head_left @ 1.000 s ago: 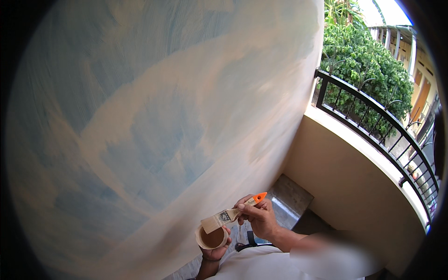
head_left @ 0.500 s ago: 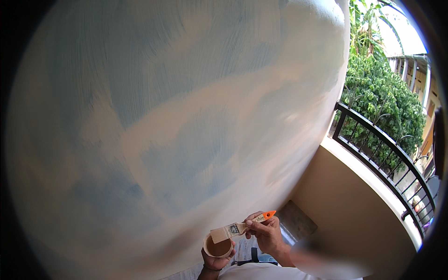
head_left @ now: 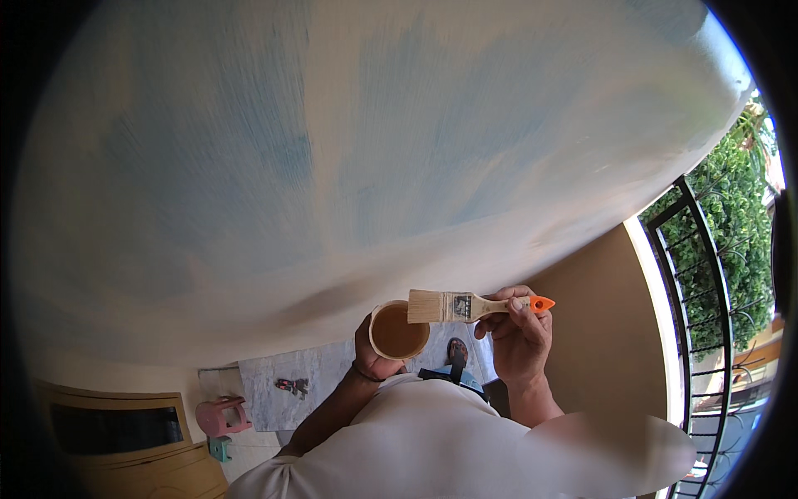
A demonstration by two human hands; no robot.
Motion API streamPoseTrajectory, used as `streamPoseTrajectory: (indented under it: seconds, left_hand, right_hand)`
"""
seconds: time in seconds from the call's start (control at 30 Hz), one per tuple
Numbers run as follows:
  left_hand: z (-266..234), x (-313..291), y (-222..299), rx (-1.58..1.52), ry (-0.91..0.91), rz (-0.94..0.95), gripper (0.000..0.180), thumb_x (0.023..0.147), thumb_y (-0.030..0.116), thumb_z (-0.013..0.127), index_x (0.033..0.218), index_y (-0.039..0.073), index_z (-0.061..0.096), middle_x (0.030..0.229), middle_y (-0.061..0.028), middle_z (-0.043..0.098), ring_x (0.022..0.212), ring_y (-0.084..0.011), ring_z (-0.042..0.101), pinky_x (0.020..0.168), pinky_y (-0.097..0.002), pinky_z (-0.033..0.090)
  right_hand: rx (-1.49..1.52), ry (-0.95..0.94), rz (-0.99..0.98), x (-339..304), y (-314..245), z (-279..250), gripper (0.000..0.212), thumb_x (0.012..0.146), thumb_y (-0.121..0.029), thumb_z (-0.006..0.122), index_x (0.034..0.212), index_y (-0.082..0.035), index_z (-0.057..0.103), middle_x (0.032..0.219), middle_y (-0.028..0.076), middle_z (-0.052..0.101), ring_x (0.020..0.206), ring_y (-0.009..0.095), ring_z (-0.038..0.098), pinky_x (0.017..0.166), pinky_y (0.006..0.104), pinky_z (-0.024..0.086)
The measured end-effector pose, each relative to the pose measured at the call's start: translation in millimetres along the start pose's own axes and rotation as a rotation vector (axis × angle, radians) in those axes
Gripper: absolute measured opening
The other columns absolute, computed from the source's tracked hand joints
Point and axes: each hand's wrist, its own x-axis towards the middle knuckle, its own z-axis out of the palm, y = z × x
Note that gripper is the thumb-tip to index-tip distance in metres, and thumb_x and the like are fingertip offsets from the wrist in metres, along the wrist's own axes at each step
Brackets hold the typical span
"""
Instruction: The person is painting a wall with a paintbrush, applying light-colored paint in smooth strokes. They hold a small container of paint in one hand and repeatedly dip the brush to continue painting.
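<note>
My left hand (head_left: pixel 371 349) is wrapped round a round cup (head_left: pixel 373 319) that holds brown liquid. In my right hand (head_left: pixel 522 337) is a flat paintbrush (head_left: pixel 461 307) with a wooden handle, an orange tip and pale bristles. The brush lies level, its bristles at the right side of the cup's mouth; whether they touch the rim I cannot tell. Ahead stands a large wall (head_left: pixel 332 208) with streaky pale blue and cream brush marks. The fingers of my left hand are partly hidden behind the cup.
A black metal railing (head_left: pixel 703 274) tops the low brown wall (head_left: pixel 594 324) on the right, with green bushes beyond. A pink stool (head_left: pixel 218 417), a small green stool (head_left: pixel 219 449) and dark sandals (head_left: pixel 293 387) are on the floor at lower left, near a yellow-brown door (head_left: pixel 158 474).
The view has tilted down, showing more floor and my body. The brush has gone from slanting over the cup to level at its right side. Both hands keep their hold.
</note>
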Motion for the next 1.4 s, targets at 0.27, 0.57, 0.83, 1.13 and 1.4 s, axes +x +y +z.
streamPoseTrajectory:
  seconds: [0.27, 0.57, 0.83, 1.13, 1.4]
  left_hand:
    - [43, -2, 5, 0.010, -0.054, 0.049, 0.062, 0.102, 0.058, 0.048, 0.142, 0.010, 0.058, 0.140, -0.0181, 0.061, 0.125, -0.0402, 0.062, 0.095, -0.0614, 0.055]
    - [54, -3, 2, 0.031, -0.002, 0.079, 0.059, 0.107, 0.047, 0.046, 0.136, -0.003, 0.059, 0.134, -0.0223, 0.065, 0.127, -0.0366, 0.062, 0.109, -0.0549, 0.049]
    - [53, -10, 1, 0.029, 0.097, 0.154, 0.048, 0.107, 0.038, 0.052, 0.128, -0.003, 0.063, 0.123, -0.0215, 0.071, 0.116, -0.0337, 0.069, 0.103, -0.0499, 0.054]
    - [53, -10, 3, 0.060, 0.132, 0.202, 0.045, 0.106, 0.036, 0.054, 0.125, -0.004, 0.065, 0.120, -0.0214, 0.071, 0.114, -0.0326, 0.069, 0.101, -0.0474, 0.055]
    - [50, -7, 7, 0.076, 0.143, 0.236, 0.044, 0.105, 0.035, 0.056, 0.123, -0.004, 0.067, 0.119, -0.0206, 0.072, 0.112, -0.0321, 0.070, 0.101, -0.0466, 0.056]
  right_hand:
    - [-0.396, -0.169, -0.217, -2, -5, 21, 0.017, 0.095, -0.002, 0.073, 0.106, 0.009, 0.066, 0.100, 0.025, 0.072, 0.084, 0.026, 0.074, 0.065, 0.0328, 0.063]
    - [-1.036, -0.556, -0.401, 7, 7, 35, 0.021, 0.084, 0.006, 0.079, 0.103, 0.003, 0.070, 0.093, 0.014, 0.074, 0.081, 0.021, 0.074, 0.070, 0.0306, 0.059]
    - [-1.268, -0.652, -0.394, 10, 34, 40, 0.020, 0.084, -0.005, 0.081, 0.101, -0.006, 0.071, 0.091, 0.005, 0.076, 0.079, 0.023, 0.074, 0.065, 0.0346, 0.060]
    - [-1.436, -0.669, -0.359, 12, 40, 38, 0.026, 0.079, -0.008, 0.082, 0.103, -0.014, 0.072, 0.091, 0.000, 0.076, 0.070, 0.019, 0.067, 0.060, 0.0337, 0.057]
    - [-1.555, -0.694, -0.434, 9, 49, 34, 0.041, 0.069, -0.006, 0.084, 0.106, -0.018, 0.073, 0.092, -0.005, 0.075, 0.079, 0.019, 0.064, 0.060, 0.0322, 0.057]
